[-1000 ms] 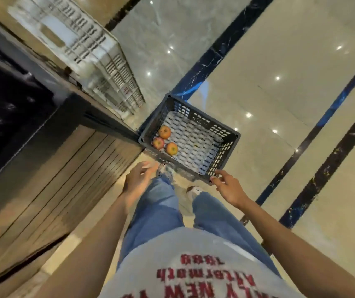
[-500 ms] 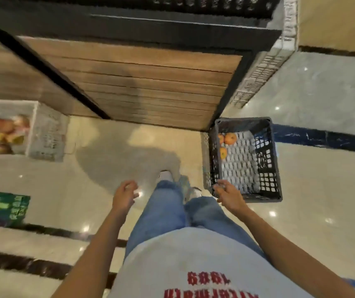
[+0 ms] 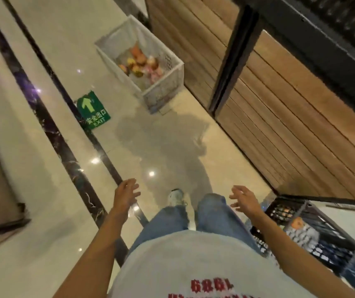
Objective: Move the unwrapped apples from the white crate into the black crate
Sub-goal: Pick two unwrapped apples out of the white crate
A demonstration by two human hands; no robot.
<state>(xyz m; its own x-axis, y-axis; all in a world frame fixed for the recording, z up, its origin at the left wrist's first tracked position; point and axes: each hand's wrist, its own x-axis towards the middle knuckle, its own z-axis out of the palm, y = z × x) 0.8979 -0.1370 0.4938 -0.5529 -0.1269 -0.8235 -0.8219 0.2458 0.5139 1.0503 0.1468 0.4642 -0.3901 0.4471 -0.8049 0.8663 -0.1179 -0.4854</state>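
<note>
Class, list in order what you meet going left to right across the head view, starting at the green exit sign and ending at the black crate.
green exit sign → left hand → white shoe → right hand → black crate

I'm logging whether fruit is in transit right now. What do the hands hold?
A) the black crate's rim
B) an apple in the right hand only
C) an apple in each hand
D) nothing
D: the left hand and the right hand both show spread, empty fingers, well short of the white crate ahead.
</note>
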